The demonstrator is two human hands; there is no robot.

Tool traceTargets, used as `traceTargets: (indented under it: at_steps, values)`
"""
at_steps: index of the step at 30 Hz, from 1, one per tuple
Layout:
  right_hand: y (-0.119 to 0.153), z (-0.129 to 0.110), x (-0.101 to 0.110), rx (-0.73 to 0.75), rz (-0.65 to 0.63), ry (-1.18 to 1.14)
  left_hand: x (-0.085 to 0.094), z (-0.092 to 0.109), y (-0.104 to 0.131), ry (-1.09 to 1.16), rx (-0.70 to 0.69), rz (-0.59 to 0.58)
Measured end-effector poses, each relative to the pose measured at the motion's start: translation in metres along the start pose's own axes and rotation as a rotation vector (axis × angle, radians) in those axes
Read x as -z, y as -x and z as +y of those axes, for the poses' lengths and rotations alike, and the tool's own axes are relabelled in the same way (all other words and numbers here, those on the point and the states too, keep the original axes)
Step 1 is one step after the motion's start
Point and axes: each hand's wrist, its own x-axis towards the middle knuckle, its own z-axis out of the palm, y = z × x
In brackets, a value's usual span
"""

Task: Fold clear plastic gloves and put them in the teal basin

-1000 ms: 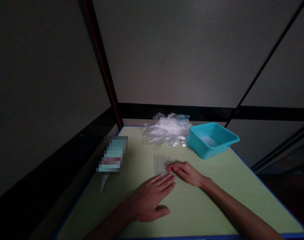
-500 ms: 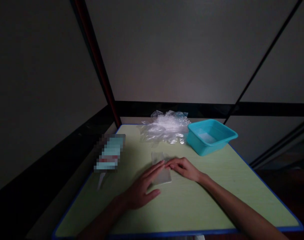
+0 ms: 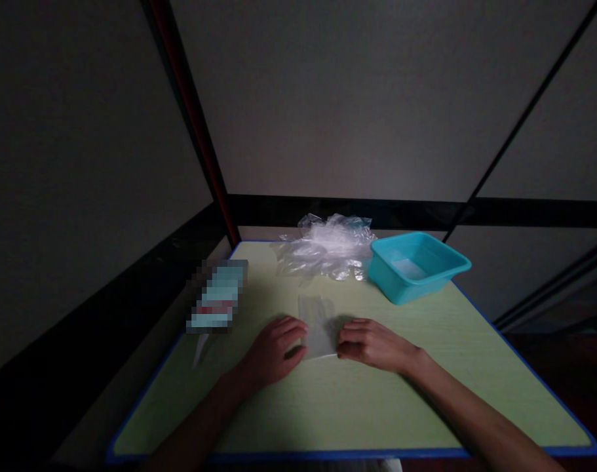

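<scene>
A small clear plastic bag (image 3: 320,328) lies flat on the light green table (image 3: 327,413), between my hands. My left hand (image 3: 277,349) is at the bag's left edge, its fingers curved and the thumb apart from them. At the right edge of the bag is my right hand (image 3: 371,344), fingers curled together with their tips turned down. Whether its fingertips pinch the bag's edge is hidden.
Crumpled clear plastic bags (image 3: 327,246) lie at the table's far edge. To their right stands a turquoise basin (image 3: 401,288) with something white inside. A blurred-out flat item (image 3: 219,295) is at the left edge. A wall rises behind.
My hands have moved apart, off the middle of the bag to its two sides. The left fingers, stretched out before, are now curved. The right hand has shifted toward me and right.
</scene>
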Motion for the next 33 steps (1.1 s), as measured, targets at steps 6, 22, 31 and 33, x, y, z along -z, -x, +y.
traceTargets:
  at_steps: [6,22,31,33]
  values:
    - [-0.0023,-0.0027,-0.0025,0.01,0.032,0.08,-0.0009,0.0001,-0.001,-0.011,0.0,-0.024]
    - [-0.0035,-0.0018,-0.0026,0.01,0.084,-0.004,0.002,-0.0002,-0.0009,0.006,0.014,-0.043]
    - [-0.0007,0.0035,-0.0025,-0.146,0.15,-0.419,0.0031,-0.0025,0.0021,-0.075,-0.02,-0.098]
    - [0.0001,0.0041,-0.0031,-0.159,0.152,-0.443,0.0019,-0.0021,-0.0001,-0.102,-0.032,-0.089]
